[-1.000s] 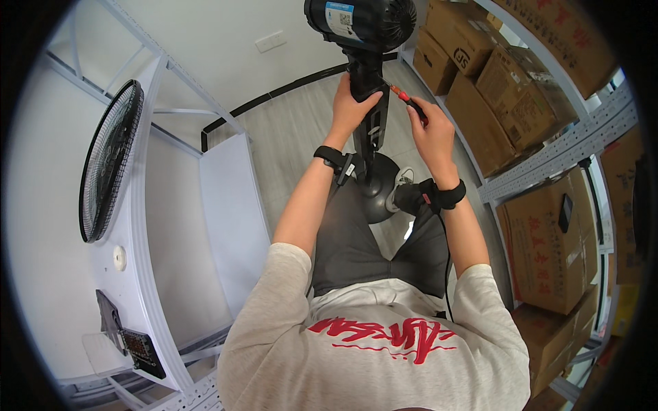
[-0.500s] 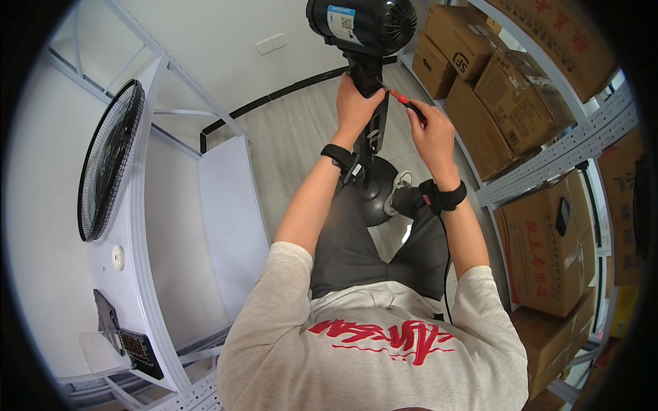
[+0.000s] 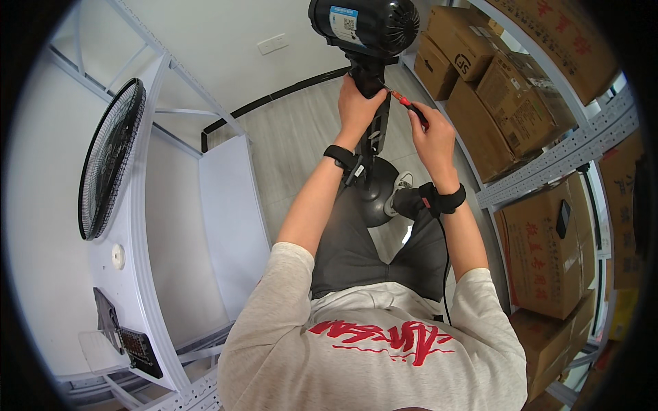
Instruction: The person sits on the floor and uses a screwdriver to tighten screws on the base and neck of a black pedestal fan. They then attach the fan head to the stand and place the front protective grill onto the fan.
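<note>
My left hand [image 3: 358,103] is wrapped tight around the fan's black neck [image 3: 367,72], fingers curled closed just under the motor [image 3: 367,26]. My right hand [image 3: 430,133] is pinched shut on a screwdriver [image 3: 406,103] with a red handle; its thin metal shaft slants up to the neck, and the tip seems to touch it, just beside my left thumb. The motor housing is glossy black plastic, rounded, with a ribbed vent at the back. The stand [image 3: 378,133] drops straight down between my forearms to a smooth, domed dark base [image 3: 375,195] on the pale wood-grain floor, near my knees. Both wrists carry black bands. The round wire grille [image 3: 110,157] lies apart on the white shelf [image 3: 133,274] to my left. Brown cardboard boxes [image 3: 507,103] fill the grey perforated metal rack on my right.
</note>
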`<state>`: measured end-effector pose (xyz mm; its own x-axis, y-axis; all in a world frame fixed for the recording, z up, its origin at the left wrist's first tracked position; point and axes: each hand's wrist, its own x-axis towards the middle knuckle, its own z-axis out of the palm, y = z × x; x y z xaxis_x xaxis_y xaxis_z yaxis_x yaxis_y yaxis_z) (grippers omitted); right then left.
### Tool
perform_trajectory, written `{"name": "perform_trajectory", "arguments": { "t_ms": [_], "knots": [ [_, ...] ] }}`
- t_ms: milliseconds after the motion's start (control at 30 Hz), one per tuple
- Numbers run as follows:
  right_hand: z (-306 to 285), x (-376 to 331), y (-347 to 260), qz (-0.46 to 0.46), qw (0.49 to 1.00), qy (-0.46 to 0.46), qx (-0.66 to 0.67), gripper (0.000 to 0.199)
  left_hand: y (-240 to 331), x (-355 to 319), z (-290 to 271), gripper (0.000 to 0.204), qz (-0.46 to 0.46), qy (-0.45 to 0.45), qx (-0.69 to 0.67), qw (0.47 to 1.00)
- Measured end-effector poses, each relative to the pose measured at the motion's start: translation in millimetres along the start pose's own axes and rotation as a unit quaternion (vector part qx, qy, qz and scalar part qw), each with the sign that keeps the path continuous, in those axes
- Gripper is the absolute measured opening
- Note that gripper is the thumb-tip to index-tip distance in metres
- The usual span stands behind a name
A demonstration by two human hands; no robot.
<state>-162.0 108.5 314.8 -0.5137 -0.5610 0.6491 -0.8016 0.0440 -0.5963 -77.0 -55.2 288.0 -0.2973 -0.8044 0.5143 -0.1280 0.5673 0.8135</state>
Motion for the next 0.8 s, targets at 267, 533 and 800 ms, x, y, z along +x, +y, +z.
{"name": "perform_trajectory", "arguments": {
  "t_ms": [267,533,800],
  "knots": [
    [-4,4,0,-0.044,0.999,-0.006,-0.008,0.019,-3,0,2,0.062,-0.015,0.008,-0.002,1.000],
    [-3,7,1,-0.051,0.998,-0.012,-0.043,0.019,-2,0,2,0.060,-0.002,0.017,0.009,1.000],
    [-7,16,3,0.042,0.996,-0.080,0.019,0.021,-6,3,3,0.062,0.002,0.023,0.030,0.999]
  ]
}}
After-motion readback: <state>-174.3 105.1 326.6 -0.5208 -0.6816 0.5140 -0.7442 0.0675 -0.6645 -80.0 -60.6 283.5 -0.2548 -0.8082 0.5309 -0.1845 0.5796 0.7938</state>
